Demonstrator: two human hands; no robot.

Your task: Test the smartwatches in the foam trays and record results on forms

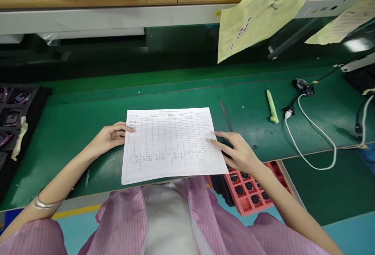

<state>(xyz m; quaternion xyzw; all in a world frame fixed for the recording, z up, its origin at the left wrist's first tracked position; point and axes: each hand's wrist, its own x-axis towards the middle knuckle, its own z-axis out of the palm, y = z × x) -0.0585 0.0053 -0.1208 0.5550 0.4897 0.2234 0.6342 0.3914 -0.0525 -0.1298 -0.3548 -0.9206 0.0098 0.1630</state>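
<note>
1. Counter (88,122) comes first – a long green work surface with a pale front edge, running left to right in front of the person.
2. White printed form sheet with a ruled table (171,145) lies flat at the near middle of the counter. Its long axis runs left to right, turned slightly, and its lower edge reaches over the front edge.
3. Pale yellow paper sheet (258,13) hangs from the shelf above, well apart from the form.
4. Black foam tray of small purple parts (17,110) sits at the far left. A red plastic tray of round black parts (252,192) shows below the counter, under the right wrist.
5. Left hand (109,138) rests at the form's left edge. Its grip is released – the fingers are loosely curled and the thumb tip lies on the paper.
6. Right hand (238,151) is spread flat, its fingertips pressing the form's right edge, nothing grasped. The form lies between the two hands, inward from each, and both touch it alike.
7. White cable (316,138) loops on the right.
8. Light-green pen (272,106) lies beyond the right hand, apart from it, pointing away from the person.
</note>
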